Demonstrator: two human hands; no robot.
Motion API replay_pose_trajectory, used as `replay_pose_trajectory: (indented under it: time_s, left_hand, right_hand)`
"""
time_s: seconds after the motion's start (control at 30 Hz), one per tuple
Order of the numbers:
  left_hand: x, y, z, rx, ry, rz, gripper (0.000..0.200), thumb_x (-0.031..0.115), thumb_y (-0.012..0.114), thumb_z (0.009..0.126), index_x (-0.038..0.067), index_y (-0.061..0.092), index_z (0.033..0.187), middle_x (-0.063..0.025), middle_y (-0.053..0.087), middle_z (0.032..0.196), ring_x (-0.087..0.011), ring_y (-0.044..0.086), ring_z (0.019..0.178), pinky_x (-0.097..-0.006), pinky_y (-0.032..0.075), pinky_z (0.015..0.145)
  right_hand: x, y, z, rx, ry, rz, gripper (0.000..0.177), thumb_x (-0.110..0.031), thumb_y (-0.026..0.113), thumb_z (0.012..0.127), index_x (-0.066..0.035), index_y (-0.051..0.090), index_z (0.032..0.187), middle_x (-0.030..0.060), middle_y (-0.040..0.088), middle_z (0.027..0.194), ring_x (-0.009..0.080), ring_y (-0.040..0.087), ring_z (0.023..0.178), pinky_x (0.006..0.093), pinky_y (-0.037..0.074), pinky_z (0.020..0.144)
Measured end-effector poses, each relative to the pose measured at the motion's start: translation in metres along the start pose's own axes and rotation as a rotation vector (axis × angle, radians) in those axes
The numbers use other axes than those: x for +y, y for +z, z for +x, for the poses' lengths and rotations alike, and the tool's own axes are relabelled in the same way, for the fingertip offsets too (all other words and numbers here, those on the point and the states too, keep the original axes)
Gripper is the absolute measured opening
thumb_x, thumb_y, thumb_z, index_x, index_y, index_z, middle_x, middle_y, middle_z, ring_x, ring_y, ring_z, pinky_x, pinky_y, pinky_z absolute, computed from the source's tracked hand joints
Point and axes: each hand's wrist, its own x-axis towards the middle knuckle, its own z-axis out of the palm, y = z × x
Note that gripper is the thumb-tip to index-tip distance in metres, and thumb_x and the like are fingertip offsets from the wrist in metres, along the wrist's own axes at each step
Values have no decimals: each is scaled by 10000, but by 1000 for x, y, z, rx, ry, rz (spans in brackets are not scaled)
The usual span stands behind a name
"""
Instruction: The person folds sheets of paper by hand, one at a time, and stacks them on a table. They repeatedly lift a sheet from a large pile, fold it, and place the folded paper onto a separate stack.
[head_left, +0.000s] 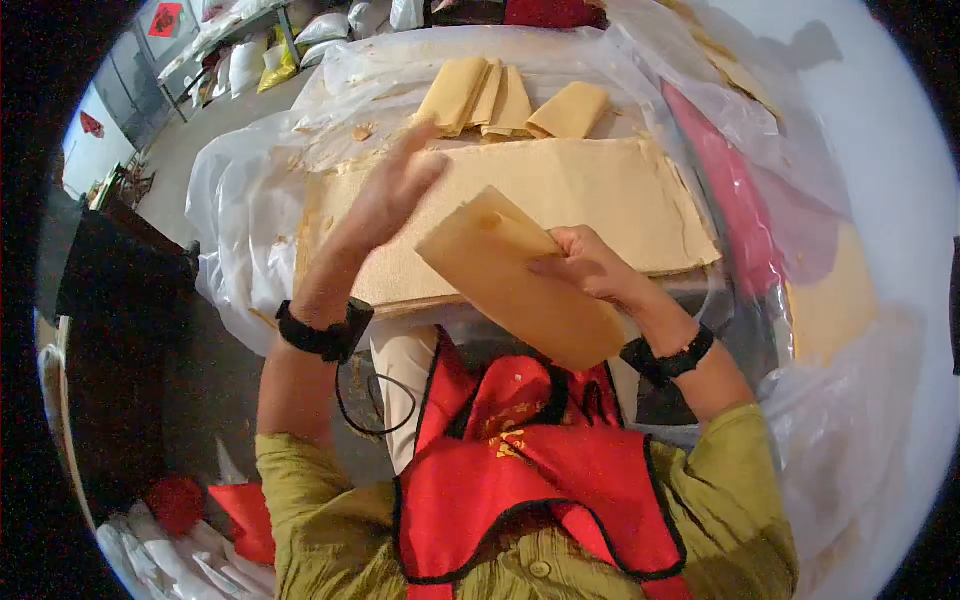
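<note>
2 bare hands work over 1 broad stack of flat tan sheets that lies just beyond them on clear plastic film. The right hand grips 1 folded sheet by its upper edge, thumb and fingers pinched on it, so it hangs tilted between both hands and in front of the stack. The left hand is raised with fingers spread flat, holding nothing; it is blurred, and I cannot tell whether it touches the stack. Farther beyond the left hand lie 4 folded bundles side by side. 2 black wristbands circle the wrists, and 1 red apron hangs below.
</note>
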Motion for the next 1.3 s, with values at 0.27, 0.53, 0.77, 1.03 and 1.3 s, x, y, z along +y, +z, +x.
replay_pose_trajectory:
  time_s: [0.27,0.53,0.77,1.03,1.3]
  left_hand:
    - [-22,13,-14,189,-314,-757,552,473,438,850,41,446,1192,-131,559,1075,-198,519,1023,-392,390,858]
    - [-47,67,-31,275,-585,-1221,184,141,573,821,24,546,961,-66,606,887,-169,595,758,-313,496,667]
    - [-84,35,-23,427,-648,-1101,253,221,524,854,15,525,1000,-92,588,897,-207,580,811,-341,485,714]
    - [-76,-18,-16,463,-513,-1013,331,263,531,851,11,490,1062,-133,578,1018,-227,580,918,-346,475,758]
    - [-82,-47,-153,606,-834,-628,233,223,546,845,21,564,959,-108,620,896,-205,603,874,-319,494,728]
  right_hand:
    - [-18,4,13,301,98,191,205,-139,603,796,26,572,913,53,611,805,111,567,690,269,471,612]
    - [-11,22,31,219,238,187,286,-143,578,815,33,520,1033,83,604,922,141,592,775,288,497,672]
    - [49,44,25,144,147,71,291,-186,561,826,11,545,1040,42,603,889,111,547,794,279,456,711]
    - [25,-86,133,412,-83,-232,219,-211,541,831,-3,579,887,-11,563,767,87,493,679,283,433,602]
    - [36,-100,109,703,29,-311,451,-364,551,818,9,513,1069,164,597,940,178,598,808,294,475,701]
